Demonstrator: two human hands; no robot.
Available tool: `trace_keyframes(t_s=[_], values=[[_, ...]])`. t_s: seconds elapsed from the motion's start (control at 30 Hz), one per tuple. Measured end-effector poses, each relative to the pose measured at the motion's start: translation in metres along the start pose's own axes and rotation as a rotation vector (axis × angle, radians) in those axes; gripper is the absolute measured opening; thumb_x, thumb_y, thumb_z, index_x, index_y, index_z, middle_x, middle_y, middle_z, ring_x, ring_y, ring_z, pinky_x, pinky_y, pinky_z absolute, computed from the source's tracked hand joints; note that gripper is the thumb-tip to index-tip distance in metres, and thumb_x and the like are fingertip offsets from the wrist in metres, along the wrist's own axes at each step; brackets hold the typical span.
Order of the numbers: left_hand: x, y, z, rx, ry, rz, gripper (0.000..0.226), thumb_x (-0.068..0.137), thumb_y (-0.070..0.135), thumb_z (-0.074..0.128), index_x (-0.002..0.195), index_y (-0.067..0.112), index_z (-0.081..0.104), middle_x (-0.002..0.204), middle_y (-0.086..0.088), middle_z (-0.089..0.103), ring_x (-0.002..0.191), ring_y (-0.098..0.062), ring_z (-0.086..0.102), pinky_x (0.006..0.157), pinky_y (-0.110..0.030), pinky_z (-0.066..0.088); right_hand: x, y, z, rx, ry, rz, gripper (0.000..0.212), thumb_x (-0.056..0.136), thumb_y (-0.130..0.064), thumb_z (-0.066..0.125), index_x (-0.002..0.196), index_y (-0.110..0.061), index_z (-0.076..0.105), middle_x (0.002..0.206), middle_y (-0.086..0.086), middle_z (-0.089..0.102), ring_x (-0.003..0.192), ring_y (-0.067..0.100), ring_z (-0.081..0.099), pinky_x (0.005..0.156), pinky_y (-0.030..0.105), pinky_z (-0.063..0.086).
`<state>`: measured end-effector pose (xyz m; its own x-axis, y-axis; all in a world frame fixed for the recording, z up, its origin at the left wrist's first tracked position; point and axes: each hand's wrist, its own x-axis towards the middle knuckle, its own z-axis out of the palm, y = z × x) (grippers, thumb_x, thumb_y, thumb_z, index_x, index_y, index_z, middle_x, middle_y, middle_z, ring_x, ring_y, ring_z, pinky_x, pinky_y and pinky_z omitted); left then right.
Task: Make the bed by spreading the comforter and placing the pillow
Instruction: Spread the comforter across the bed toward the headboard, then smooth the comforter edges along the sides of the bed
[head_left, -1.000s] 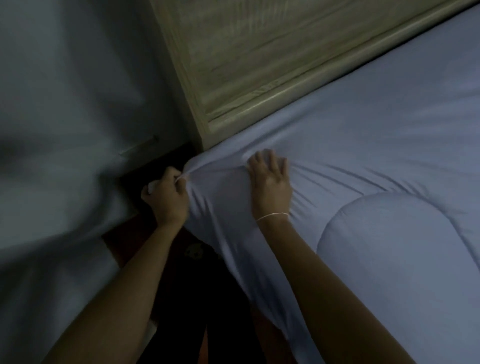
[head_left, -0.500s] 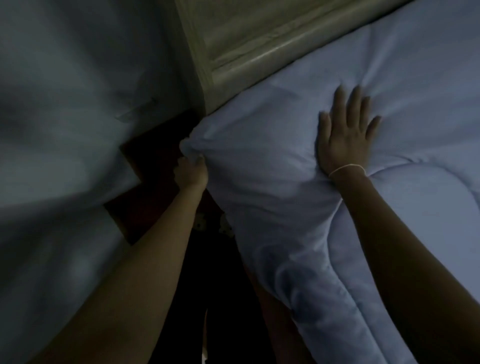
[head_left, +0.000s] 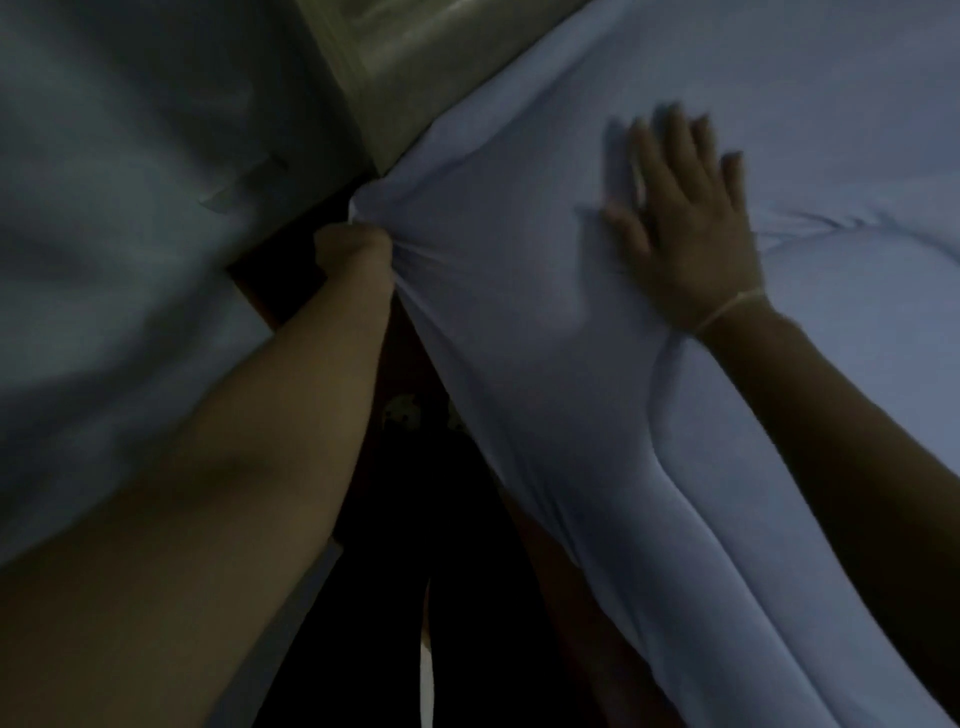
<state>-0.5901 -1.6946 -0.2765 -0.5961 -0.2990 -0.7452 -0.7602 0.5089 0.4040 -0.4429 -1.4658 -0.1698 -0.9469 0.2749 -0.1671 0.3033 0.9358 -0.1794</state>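
Gripping the corner of the pale blue comforter (head_left: 597, 322) with the left hand (head_left: 353, 254) at about 9 o'clock of centre, fingers curled tight into a fist around bunched cloth, creases fanning out from the grip. Pressing flat on the comforter with the right hand (head_left: 685, 228) at about 2 o'clock, fingers straight and slightly spread, a thin band (head_left: 727, 312) circling the wrist. Lying across the bed from 12 to 5 o'clock, comforter edge hanging over the near side, stitched seam running down toward 5 o'clock. Showing a wooden headboard (head_left: 395, 67) at 12 o'clock, touching the comforter corner. Blurring at 9 o'clock: pale wall (head_left: 119, 208). Pillow: nowhere visible.
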Motion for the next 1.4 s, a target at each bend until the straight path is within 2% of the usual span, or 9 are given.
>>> trace_keyframes(t_s=[0.2, 0.43, 0.57, 0.67, 0.87, 1.0, 1.1, 1.23, 1.4], values=[[-0.012, -0.011, -0.006, 0.252, 0.226, 0.184, 0.037, 0.099, 0.02, 0.034, 0.126, 0.005, 0.056, 0.132, -0.012, 0.057, 0.12, -0.025, 0.053, 0.092, -0.027, 0.041, -0.175, -0.027, 0.072, -0.29, -0.083, -0.265, 0.063, 0.095, -0.036, 0.044, 0.15, -0.024, 0.017, 0.157, 0.011, 0.013, 0.144, 0.038, 0.007, 0.116, 0.05, 0.002], [-0.048, -0.027, -0.032, 0.253, 0.45, 0.64, 0.04, 0.1, 0.029, 0.035, 0.115, 0.001, 0.06, 0.118, -0.021, 0.062, 0.108, -0.032, 0.056, 0.086, -0.029, 0.036, -0.179, -0.055, 0.066, -0.166, -0.079, -0.378, 0.057, 0.091, -0.034, 0.049, 0.145, -0.023, 0.034, 0.155, 0.007, 0.024, 0.143, 0.031, 0.02, 0.116, 0.051, 0.009], [-0.103, 0.004, -0.001, 0.308, 0.039, 1.114, 0.042, 0.1, 0.031, 0.037, 0.131, 0.006, 0.05, 0.138, -0.014, 0.049, 0.127, -0.023, 0.044, 0.101, -0.008, 0.024, -0.149, -0.027, 0.034, -0.059, 0.142, 0.011, 0.057, 0.093, -0.034, 0.05, 0.146, -0.021, 0.032, 0.154, 0.013, 0.025, 0.142, 0.034, 0.021, 0.114, 0.05, 0.013], [-0.102, 0.022, 0.031, 0.472, -0.163, 1.03, 0.063, 0.098, 0.047, 0.028, 0.149, 0.012, 0.016, 0.158, -0.009, 0.014, 0.146, -0.023, 0.011, 0.12, -0.032, 0.006, -0.141, -0.018, 0.039, -0.094, 0.155, 0.248, 0.058, 0.098, -0.042, 0.04, 0.149, -0.019, 0.022, 0.157, 0.013, 0.017, 0.145, 0.034, 0.014, 0.116, 0.051, 0.006], [-0.075, 0.017, 0.045, 0.475, -0.169, 0.912, 0.064, 0.097, 0.051, 0.017, 0.15, 0.016, 0.008, 0.16, -0.004, 0.006, 0.147, -0.017, 0.004, 0.121, -0.039, 0.001, -0.182, -0.052, 0.099, -0.278, -0.014, -0.276, 0.047, 0.095, -0.022, 0.037, 0.141, -0.015, 0.041, 0.153, 0.01, 0.031, 0.142, 0.036, 0.017, 0.118, 0.049, -0.005], [-0.084, 0.019, 0.036, 0.583, -0.087, 0.951, 0.062, 0.1, 0.044, 0.02, 0.149, 0.007, 0.009, 0.159, -0.012, 0.006, 0.147, -0.023, 0.006, 0.121, -0.036, 0.003, -0.209, -0.061, 0.117, -0.362, -0.271, -0.377, 0.048, 0.087, -0.021, 0.031, 0.123, -0.011, 0.061, 0.142, 0.011, 0.048, 0.139, 0.032, 0.033, 0.117, 0.048, -0.01], [-0.124, 0.018, 0.031, 0.631, 0.046, 1.19, 0.063, 0.099, 0.041, 0.026, 0.148, 0.003, 0.014, 0.156, -0.021, 0.009, 0.146, -0.033, 0.007, 0.118, -0.038, 0.006, -0.24, -0.063, 0.119, -0.206, -0.276, -0.416, 0.034, 0.085, -0.016, 0.043, 0.102, -0.014, 0.073, 0.133, 0.012, 0.057, 0.13, 0.032, 0.046, 0.119, 0.048, 0.006], [-0.161, -0.009, 0.041, 0.884, -0.096, 1.645, 0.065, 0.095, 0.043, 0.036, 0.148, 0.01, 0.019, 0.154, -0.023, 0.017, 0.143, -0.037, 0.017, 0.116, -0.046, 0.014, -0.277, -0.041, 0.091, 0.006, 0.085, -0.124, 0.04, 0.092, -0.018, 0.048, 0.132, -0.012, 0.054, 0.145, 0.012, 0.043, 0.14, 0.03, 0.031, 0.116, 0.05, 0.016], [-0.141, -0.07, 0.026, 1.264, -0.145, 1.854, 0.071, 0.094, 0.055, 0.033, 0.15, 0.017, 0.012, 0.156, -0.018, 0.015, 0.144, -0.034, 0.015, 0.115, -0.052, 0.015, -0.345, -0.01, 0.116, -0.236, -0.257, -0.148, 0.041, 0.086, -0.02, 0.044, 0.122, -0.015, 0.062, 0.146, 0.009, 0.043, 0.142, 0.028, 0.025, 0.119, 0.046, -0.002]])
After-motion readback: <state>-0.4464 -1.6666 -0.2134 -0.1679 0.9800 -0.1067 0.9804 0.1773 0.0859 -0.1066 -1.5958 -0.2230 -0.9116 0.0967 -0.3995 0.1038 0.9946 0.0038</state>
